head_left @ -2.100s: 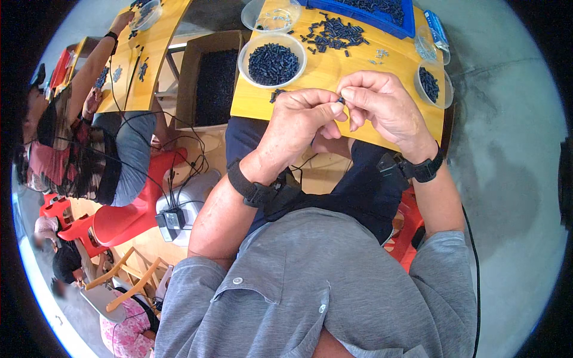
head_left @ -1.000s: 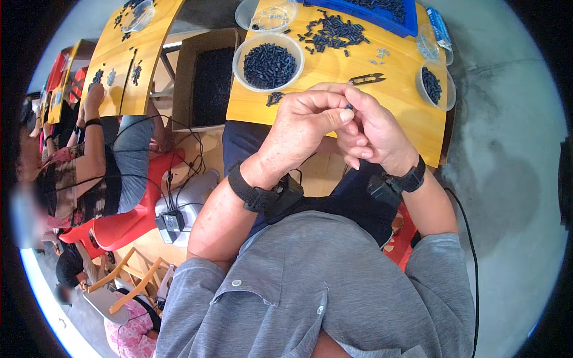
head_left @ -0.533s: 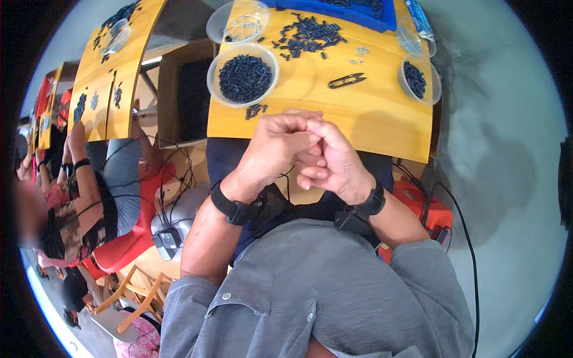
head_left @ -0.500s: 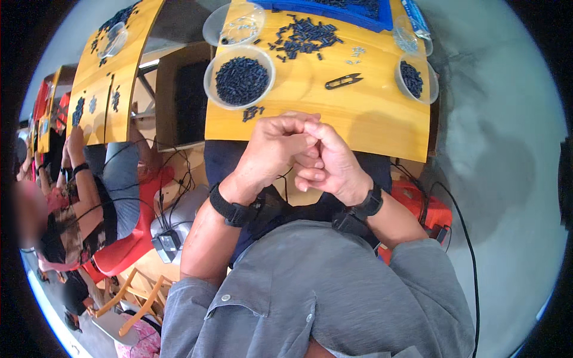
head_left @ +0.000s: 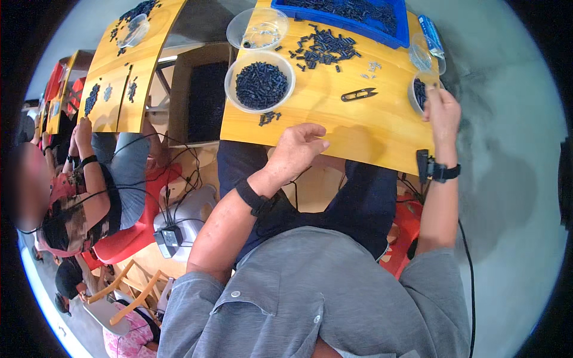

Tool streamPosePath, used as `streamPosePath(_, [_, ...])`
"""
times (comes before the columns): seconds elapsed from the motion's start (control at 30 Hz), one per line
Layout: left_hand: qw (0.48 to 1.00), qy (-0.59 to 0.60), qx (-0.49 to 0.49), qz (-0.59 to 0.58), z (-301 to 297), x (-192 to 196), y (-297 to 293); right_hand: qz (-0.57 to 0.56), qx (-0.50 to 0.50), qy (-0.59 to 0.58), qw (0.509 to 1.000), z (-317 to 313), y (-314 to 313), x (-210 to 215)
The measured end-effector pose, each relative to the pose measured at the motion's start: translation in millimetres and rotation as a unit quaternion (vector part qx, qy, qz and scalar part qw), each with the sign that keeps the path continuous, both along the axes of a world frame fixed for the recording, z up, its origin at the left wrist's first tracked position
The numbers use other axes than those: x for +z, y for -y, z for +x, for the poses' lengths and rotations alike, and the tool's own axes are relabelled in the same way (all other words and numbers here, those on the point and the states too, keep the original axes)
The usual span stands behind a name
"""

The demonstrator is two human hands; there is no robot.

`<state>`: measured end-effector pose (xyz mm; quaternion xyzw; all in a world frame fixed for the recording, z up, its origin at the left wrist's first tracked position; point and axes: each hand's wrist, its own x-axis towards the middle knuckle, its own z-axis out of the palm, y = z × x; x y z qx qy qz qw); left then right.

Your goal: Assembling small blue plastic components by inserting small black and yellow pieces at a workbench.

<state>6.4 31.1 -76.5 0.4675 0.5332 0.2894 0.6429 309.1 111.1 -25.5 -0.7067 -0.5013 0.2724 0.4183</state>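
My left hand [head_left: 298,147] hovers by the near edge of the yellow table [head_left: 286,128], thumb and forefinger apart, nothing visible between them. My right hand [head_left: 443,114] reaches over the near rim of a small clear bowl [head_left: 418,95] of dark pieces at the table's right edge. Its fingers look drawn together, slightly blurred, and whatever they hold cannot be made out. A larger clear bowl [head_left: 261,82] full of short dark tubular pieces stands at the left. Black thread snips [head_left: 359,94] lie mid-table, below a loose pile of dark pieces [head_left: 326,48].
A blue tray [head_left: 401,37] of dark pieces sits at the back. A clear bowl [head_left: 257,28] with small silvery bits stands far left; a few silvery bits [head_left: 373,67] lie beside the pile. At the left, another person [head_left: 89,197] sits at a second yellow table [head_left: 113,71].
My hands have parted from each other. The right moved away and up to the small bowl at the right, while the left stayed near the table edge and its fingers loosened.
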Motion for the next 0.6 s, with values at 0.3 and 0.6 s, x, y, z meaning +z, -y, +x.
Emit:
streamPosePath(0.3, [0.998,-0.060,0.000,0.005,-7.5,-27.6,-16.8,0.083,0.042,0.363,0.927,19.2,-41.5,-56.4])
streamPosePath(0.6, [0.993,0.042,0.080,-0.081,-9.8,-45.3,-27.3,0.111,0.240,0.212,0.941,-108.1,-67.8,-76.4])
